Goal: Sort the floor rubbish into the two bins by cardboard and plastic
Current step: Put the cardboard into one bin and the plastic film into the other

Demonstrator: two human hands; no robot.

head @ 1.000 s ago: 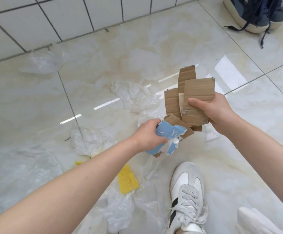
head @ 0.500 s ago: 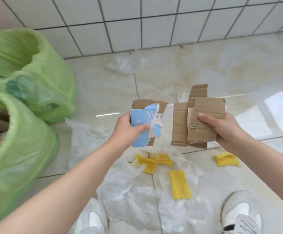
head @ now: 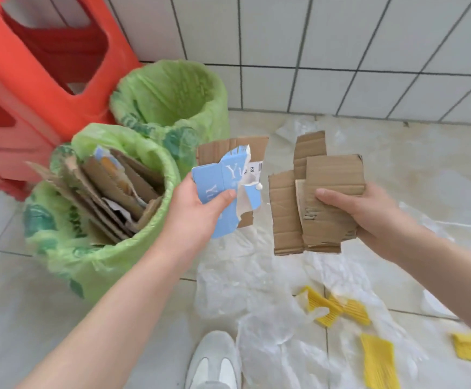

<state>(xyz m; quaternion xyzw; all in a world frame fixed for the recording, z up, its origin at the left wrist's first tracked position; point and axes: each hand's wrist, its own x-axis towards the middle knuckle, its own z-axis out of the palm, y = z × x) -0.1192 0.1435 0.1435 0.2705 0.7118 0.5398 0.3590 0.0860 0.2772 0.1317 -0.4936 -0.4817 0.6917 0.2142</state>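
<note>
While left hand [head: 200, 203] pinches blue carton scrap [head: 217, 186], right hand [head: 360, 211] clasps loose cardboard stack [head: 321, 203]; risk: pieces slipping short of near bin [head: 169, 175].

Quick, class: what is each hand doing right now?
Left hand: closed on the blue carton piece, with brown card behind it.
Right hand: closed on the cardboard stack.
</note>
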